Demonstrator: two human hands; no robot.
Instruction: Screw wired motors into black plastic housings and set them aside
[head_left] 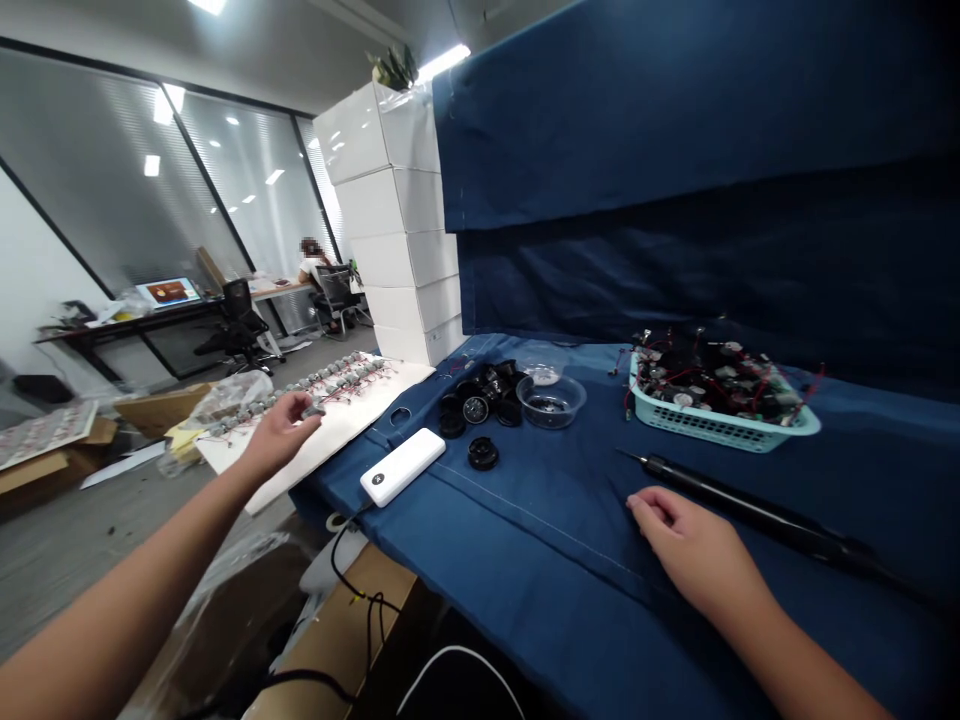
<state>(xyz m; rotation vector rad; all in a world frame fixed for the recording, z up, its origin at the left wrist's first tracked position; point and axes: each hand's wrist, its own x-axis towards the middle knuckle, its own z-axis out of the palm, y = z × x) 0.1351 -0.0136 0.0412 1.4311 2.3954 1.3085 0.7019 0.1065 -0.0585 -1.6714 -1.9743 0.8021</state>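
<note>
The left hand (pixel 279 437) reaches over a white board (pixel 300 472) that holds a long row of small grey motors (pixel 330 378) trailing thin red wires. Its fingers (pixel 306 412) are curled together at the near end of the row, against a small grey part (pixel 318 408). The back of the hand blocks the view, so I cannot tell whether they are clamped on it or only touching it. The work in hand appears to be handling these wired parts one at a time. Beyond the board, on a blue cloth (pixel 525 525), lie a white power bank (pixel 402 467), a cluster of black round caps (pixel 480 398) and a clear plastic bowl (pixel 551 402). Farther right, a teal basket (pixel 712 430) holds a tangle of dark parts and red wires, too jumbled to make out singly. The right hand (pixel 694 545) rests empty on the cloth, fingers loosely together, just beside a black tool with a thin metal tip (pixel 750 510), whose far end runs into shadow and is hard to see.
</note>
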